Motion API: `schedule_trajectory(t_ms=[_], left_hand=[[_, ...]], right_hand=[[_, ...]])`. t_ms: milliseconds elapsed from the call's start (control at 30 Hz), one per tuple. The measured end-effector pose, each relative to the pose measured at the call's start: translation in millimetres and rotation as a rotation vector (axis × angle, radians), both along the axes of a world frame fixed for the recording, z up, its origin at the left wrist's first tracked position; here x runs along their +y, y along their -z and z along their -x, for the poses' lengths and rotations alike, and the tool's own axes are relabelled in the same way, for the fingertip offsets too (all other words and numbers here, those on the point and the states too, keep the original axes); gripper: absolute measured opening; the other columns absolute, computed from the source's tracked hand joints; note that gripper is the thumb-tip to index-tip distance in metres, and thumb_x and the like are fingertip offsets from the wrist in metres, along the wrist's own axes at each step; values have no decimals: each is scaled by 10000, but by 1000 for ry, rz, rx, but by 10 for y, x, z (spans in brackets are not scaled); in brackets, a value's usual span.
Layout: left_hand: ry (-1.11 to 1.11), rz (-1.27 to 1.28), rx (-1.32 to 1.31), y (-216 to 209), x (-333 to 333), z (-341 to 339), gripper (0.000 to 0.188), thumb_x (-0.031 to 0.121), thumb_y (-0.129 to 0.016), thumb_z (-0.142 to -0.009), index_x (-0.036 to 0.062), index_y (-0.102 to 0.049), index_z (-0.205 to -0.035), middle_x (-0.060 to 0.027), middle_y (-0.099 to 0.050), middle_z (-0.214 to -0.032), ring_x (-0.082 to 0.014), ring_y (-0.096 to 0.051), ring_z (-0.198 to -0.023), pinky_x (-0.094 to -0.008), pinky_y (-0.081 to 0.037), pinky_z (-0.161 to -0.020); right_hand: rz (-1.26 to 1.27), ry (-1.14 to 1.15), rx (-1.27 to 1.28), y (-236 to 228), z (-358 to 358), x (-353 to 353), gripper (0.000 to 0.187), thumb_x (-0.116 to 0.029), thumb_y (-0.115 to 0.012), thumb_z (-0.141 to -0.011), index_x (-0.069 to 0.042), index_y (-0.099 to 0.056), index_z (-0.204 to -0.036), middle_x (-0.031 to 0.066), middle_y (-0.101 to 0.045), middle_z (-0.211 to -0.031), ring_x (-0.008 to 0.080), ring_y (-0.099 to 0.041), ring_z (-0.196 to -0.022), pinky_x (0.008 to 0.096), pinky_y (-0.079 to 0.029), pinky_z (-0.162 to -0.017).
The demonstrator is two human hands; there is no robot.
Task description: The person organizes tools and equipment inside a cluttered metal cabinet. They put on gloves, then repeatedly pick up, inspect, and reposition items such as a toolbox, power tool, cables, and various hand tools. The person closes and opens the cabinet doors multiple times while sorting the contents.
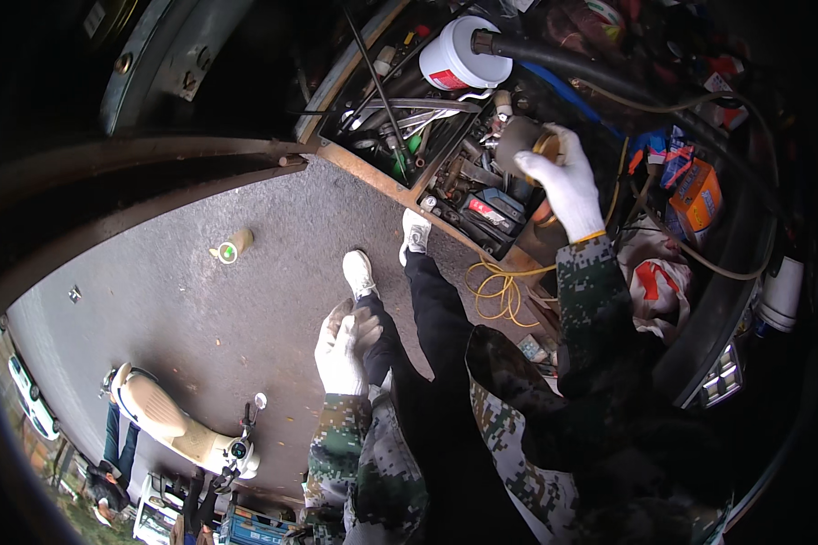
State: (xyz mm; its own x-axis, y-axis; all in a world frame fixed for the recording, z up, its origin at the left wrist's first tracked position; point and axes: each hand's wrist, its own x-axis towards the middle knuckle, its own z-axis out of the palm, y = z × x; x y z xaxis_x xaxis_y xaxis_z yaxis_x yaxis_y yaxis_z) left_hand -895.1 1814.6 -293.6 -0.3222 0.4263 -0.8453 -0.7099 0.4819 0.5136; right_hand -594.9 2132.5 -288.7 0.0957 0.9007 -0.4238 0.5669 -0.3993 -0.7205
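Note:
My right hand (563, 182), in a white glove, grips a round amber-brown ring-shaped thing (546, 147) that looks like a roll of tape. Its fingers hide much of it. Close beside it is a grey round object (515, 143) above the tool tray. My left hand (345, 350), gloved in white with greyish fingertips, hangs over my left leg. Its fingers are loosely curled and apart, and I see nothing in them. Below my right hand, a divided tray (365, 172) holds wrenches, sockets and a dark box with a red label (489, 213).
A white bucket (454, 56) stands behind the tools, near a thick black hose (573, 56). An orange box (697, 195) lies at right. Yellow cord (495, 289) coils near my feet. A tape-like roll (234, 245) lies on the pavement; a cream scooter (168, 409) and people are farther left.

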Motion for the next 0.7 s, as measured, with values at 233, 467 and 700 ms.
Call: schedule_trajectory(t_ms=[233, 467, 700], left_hand=[[46, -21, 26, -84, 53, 57, 590, 209, -676, -1141, -132, -477, -1578, -288, -725, -1347, -324, -797, -1099, -412, -680, -960], [-8, 2, 33, -176, -12, 56, 593, 215, -680, -1137, -131, -481, -1576, -294, -717, -1353, -338, -795, -1097, -420, -677, -963], [-66, 50, 4, -110, -25, -33, 560, 217, -731, -1095, -74, -546, -1536, -235, -745, -1276, -306, -794, -1047, -411, -674, -919]], right_hand=[[23, -492, -583, 96, 594, -147, 995, -393, -937, -804, -105, -503, -1652, 206, -577, -1589, 427, -579, -1447, 508, -486, -1243], [-158, -230, -466, 95, 680, 634, 1077, -511, -922, -841, -35, -452, -1685, 275, -519, -1676, 411, -568, -1511, 462, -482, -1250], [-29, -358, -422, 533, 904, 1254, 1007, -552, -987, -729, -34, -632, -1517, 238, -658, -1523, 360, -649, -1418, 454, -518, -1197]])
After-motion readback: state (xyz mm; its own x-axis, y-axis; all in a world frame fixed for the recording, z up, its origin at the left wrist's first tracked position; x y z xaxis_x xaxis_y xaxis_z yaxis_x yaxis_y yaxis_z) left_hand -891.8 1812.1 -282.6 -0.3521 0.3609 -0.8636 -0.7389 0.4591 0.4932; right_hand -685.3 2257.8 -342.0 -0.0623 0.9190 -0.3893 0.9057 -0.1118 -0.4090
